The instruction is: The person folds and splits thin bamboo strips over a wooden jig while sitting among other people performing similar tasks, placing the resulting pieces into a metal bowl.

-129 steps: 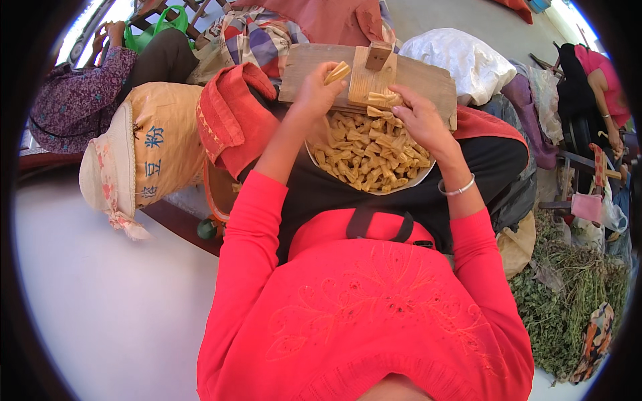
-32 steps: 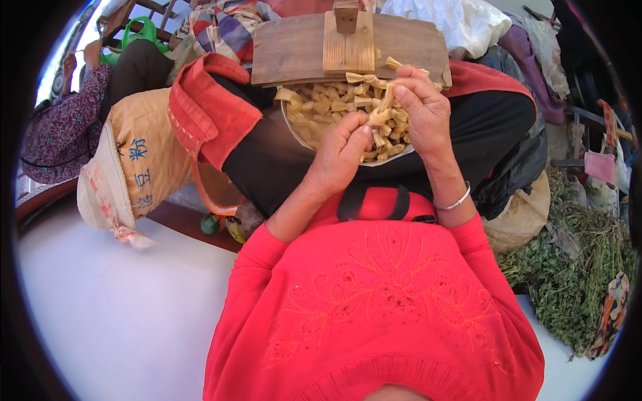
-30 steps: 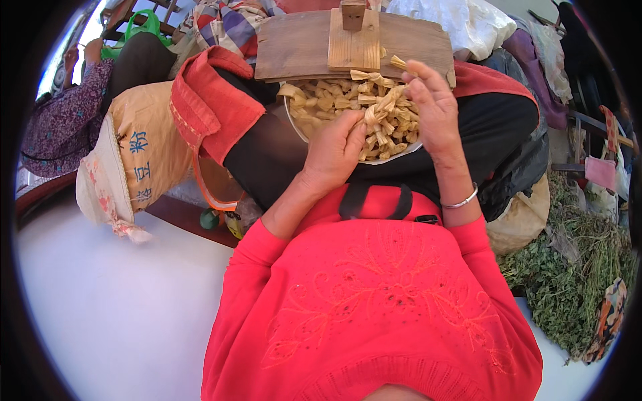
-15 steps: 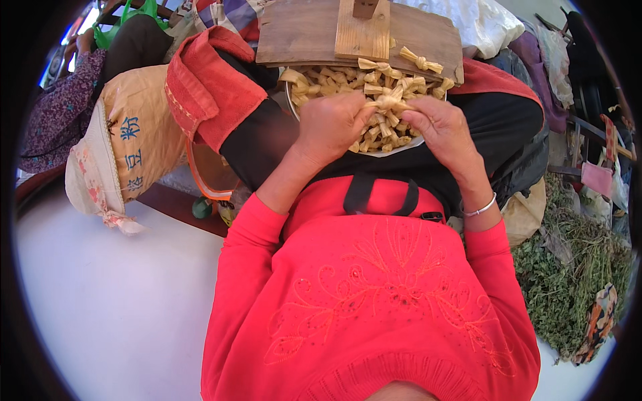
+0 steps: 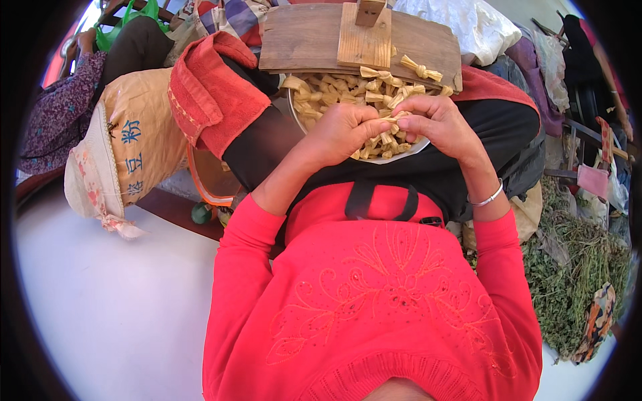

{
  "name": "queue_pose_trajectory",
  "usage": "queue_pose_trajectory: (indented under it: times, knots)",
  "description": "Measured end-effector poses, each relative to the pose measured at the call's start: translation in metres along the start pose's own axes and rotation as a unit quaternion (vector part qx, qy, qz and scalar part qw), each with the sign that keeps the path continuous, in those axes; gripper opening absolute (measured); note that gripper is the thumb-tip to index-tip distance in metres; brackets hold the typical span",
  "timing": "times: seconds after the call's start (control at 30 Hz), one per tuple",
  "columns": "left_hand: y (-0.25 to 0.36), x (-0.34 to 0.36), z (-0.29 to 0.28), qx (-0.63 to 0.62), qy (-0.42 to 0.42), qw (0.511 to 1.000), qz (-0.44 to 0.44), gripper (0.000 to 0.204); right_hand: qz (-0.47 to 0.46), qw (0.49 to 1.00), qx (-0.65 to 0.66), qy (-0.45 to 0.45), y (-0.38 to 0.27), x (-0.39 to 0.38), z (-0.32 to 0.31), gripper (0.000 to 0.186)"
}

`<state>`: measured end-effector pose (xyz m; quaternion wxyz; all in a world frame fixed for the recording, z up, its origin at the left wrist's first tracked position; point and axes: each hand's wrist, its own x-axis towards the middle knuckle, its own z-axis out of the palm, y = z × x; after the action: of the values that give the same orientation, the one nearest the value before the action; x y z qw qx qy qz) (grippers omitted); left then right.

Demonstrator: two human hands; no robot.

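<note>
My left hand (image 5: 348, 134) and my right hand (image 5: 433, 127) pinch a pale-yellow knotted strip (image 5: 389, 119) between them, fingertips close together, above a white bowl (image 5: 388, 159) in my lap. The bowl is heaped with similar knotted yellow pieces (image 5: 324, 90), partly hidden by my fingers. Behind it lies a wooden board (image 5: 294, 40) with a lighter plank and upright block (image 5: 366, 13) on it; a few knots (image 5: 420, 67) rest along its front right.
A tan sack (image 5: 134, 134) and folded red cloth (image 5: 214, 93) lie left, near an orange-rimmed container (image 5: 207, 190). Another person (image 5: 67, 107) sits upper left; another person's arm (image 5: 618, 100) shows far right. White bags (image 5: 455, 27) lie behind, dried plants (image 5: 562, 287) lower right.
About four seconds ago my hands were apart at the board; they have come down and together. Over the last second my right hand's fingers have closed in on the strip.
</note>
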<state>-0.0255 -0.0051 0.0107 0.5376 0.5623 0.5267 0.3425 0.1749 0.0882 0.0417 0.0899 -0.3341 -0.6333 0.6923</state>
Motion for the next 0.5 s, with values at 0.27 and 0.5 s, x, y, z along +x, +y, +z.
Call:
queue_pose_trajectory:
  times: [0.27, 0.5]
  knots:
    - [0.014, 0.005, -0.011, -0.003, -0.032, 0.999, 0.010, 0.030, -0.157, 0.938, -0.308, 0.032, -0.014, 0.006, 0.000, 0.018]
    - [0.009, 0.000, -0.009, -0.203, -0.018, 0.978, -0.052, 0.028, -0.231, 0.902, -0.323, 0.167, -0.017, -0.008, -0.004, 0.022]
